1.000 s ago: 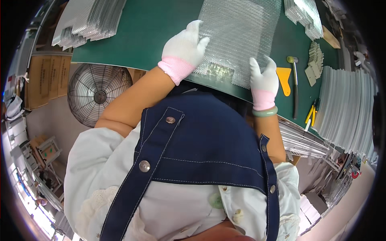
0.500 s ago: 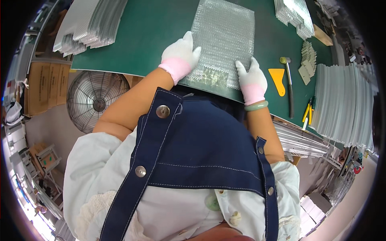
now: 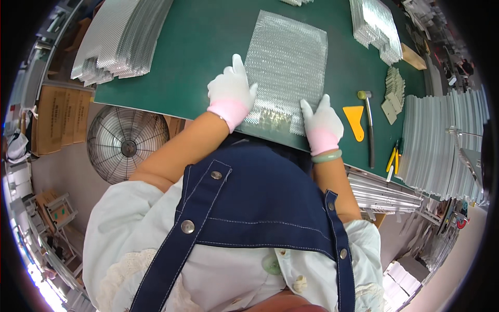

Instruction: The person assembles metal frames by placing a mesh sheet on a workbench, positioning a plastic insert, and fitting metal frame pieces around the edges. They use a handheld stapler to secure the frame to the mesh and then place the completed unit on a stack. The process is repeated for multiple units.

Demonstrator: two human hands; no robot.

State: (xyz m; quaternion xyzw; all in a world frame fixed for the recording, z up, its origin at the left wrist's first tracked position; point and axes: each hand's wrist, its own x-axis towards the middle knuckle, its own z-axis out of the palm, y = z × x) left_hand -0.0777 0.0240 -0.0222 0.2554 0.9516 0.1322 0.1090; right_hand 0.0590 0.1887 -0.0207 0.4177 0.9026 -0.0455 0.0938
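A clear bubble-wrap bag (image 3: pixel 286 67) lies flat on the green table (image 3: pixel 197 57), its near end at the table's front edge. Something pale shows through the bag near that end. My left hand (image 3: pixel 231 93), in a white glove with a pink cuff, presses on the bag's near left corner with fingers spread. On the near right corner rests my right hand (image 3: pixel 322 125), gloved the same way, flat with fingers apart. A green bangle sits on my right wrist.
A stack of bubble-wrap bags (image 3: pixel 119 36) lies at the table's left, another stack (image 3: pixel 377 26) at the far right. Right of my right hand lie a yellow scraper (image 3: pixel 355 122), a small hammer (image 3: pixel 368 130), yellow-handled pliers (image 3: pixel 392 158) and grey metal strips (image 3: pixel 442 140). A fan (image 3: pixel 127 143) stands below the table.
The bag was lifted at its near end a second ago; it now lies flat on the table. Both hands moved down onto its near corners.
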